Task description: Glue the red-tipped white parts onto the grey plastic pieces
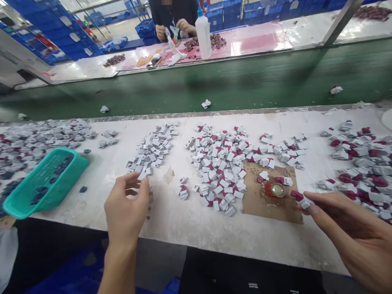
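A pale, stained surface (171,228) carries heaps of small parts. Beyond it run a green strip (251,77) and a pink-covered worktop (260,38), where a person (174,12) sits behind a white bottle (203,36); blue crates (70,32) stack behind. The right hand (352,228) pinches a grey-and-maroon piece (302,200) at the edge of a cardboard sheet (272,210) bearing a red, round-topped object (275,190). The left hand (127,208) curls at the near end of a grey pile (156,147); whether it grips a part I cannot tell. A teal basket (58,192) holds dark pieces, too small to identify. The frame cuts off both outer heaps and the person's head.
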{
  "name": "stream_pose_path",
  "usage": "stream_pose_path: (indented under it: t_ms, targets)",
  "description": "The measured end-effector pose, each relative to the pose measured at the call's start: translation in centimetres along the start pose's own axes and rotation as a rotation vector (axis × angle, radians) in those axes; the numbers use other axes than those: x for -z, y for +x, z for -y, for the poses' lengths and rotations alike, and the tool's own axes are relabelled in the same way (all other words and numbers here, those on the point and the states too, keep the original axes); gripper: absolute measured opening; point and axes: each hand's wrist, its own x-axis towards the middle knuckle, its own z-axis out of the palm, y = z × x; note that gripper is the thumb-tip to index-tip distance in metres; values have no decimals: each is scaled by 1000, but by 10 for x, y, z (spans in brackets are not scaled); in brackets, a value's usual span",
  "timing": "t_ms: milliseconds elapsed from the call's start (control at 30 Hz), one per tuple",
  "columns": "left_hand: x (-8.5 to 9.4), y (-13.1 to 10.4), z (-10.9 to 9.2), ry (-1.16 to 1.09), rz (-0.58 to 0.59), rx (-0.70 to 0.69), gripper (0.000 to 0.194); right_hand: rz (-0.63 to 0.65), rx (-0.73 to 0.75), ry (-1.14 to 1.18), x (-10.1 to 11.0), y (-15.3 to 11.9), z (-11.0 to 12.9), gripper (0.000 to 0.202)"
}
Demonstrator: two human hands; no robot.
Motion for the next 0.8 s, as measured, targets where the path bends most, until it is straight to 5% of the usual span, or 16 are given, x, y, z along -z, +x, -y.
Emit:
stream_pose_path:
  t_ms: [267,467,600,800]
  targets:
    - [-13,-18,10,63,215,-209,15,36,-18,-6,-2,3,4,22]
    - [-16,-23,10,-3,236,-105,27,115,8,-35,-5,4,7,21]
    - [-11,-27,5,-18,272,-24,38,53,4,-166,-7,0,3,15]
    - [-11,-30,7,-38,202,-57,47,42,28,-150,-11,-2,2,17]
